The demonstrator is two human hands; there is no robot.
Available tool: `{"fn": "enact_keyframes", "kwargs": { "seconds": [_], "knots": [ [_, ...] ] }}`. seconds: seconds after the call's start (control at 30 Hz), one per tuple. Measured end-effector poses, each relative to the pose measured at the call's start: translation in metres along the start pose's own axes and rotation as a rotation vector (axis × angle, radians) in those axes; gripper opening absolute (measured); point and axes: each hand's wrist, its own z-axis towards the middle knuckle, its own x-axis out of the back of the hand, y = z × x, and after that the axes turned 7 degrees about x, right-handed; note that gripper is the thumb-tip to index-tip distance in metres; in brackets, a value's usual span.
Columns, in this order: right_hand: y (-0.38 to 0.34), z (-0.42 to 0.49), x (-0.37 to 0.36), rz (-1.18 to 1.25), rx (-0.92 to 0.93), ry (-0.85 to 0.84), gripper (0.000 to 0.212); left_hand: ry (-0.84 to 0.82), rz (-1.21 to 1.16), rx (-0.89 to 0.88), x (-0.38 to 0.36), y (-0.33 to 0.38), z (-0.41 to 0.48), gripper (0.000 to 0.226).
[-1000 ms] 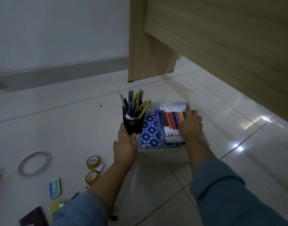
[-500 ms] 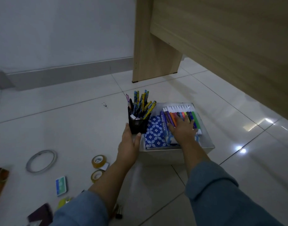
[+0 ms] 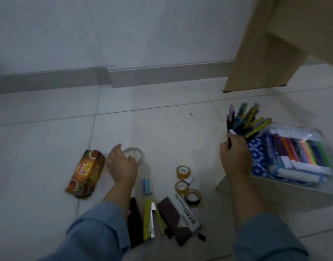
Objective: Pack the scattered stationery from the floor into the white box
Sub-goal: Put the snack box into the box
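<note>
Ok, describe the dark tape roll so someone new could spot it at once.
Find the white box on the right. Left of its near corner, three small tape rolls lie in a row. The dark tape roll is nearest the camera, beside the grey case with black lettering; the two amber rolls beyond it are paler.

Up at twelve o'clock, a plain white wall point(image 3: 124, 31), edged below by a grey skirting board point(image 3: 162, 76). At two o'clock, a light wooden desk panel point(image 3: 256, 53), standing on the pale tiled floor point(image 3: 49, 113). Just off centre toward one o'clock, a small dark speck point(image 3: 190, 113) on a tile.
</note>
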Motion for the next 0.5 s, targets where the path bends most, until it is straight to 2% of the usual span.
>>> {"fn": "enact_keyframes", "kwargs": {
  "seconds": [0.07, 0.13, 0.2, 0.33, 0.4, 0.5],
  "knots": [
    [-0.007, 0.003, -0.005, -0.014, 0.023, -0.005, 0.035, 0.009, 0.15, 0.186, 0.019, -0.029, 0.021, 0.07],
    [-0.008, 0.0, -0.011, -0.013, 0.014, -0.037, 0.034, -0.05, 0.243, 0.413, 0.035, -0.056, 0.036, 0.085],
    [-0.006, -0.002, -0.014, -0.003, 0.009, -0.047, 0.032, -0.12, 0.327, 0.541, 0.045, -0.073, 0.044, 0.093],
    [-0.008, 0.0, -0.017, 0.003, 0.007, -0.008, 0.028, -0.107, 0.384, 0.488, 0.042, -0.079, 0.048, 0.073],
    [-0.01, 0.0, -0.016, 0.013, -0.001, -0.009, 0.026, -0.114, 0.247, 0.43, 0.037, -0.069, 0.046, 0.063],
    [-0.012, -0.003, -0.012, 0.055, 0.005, 0.005, 0.024, -0.197, -0.134, 0.257, 0.03, -0.035, 0.038, 0.05]
  ]
}}
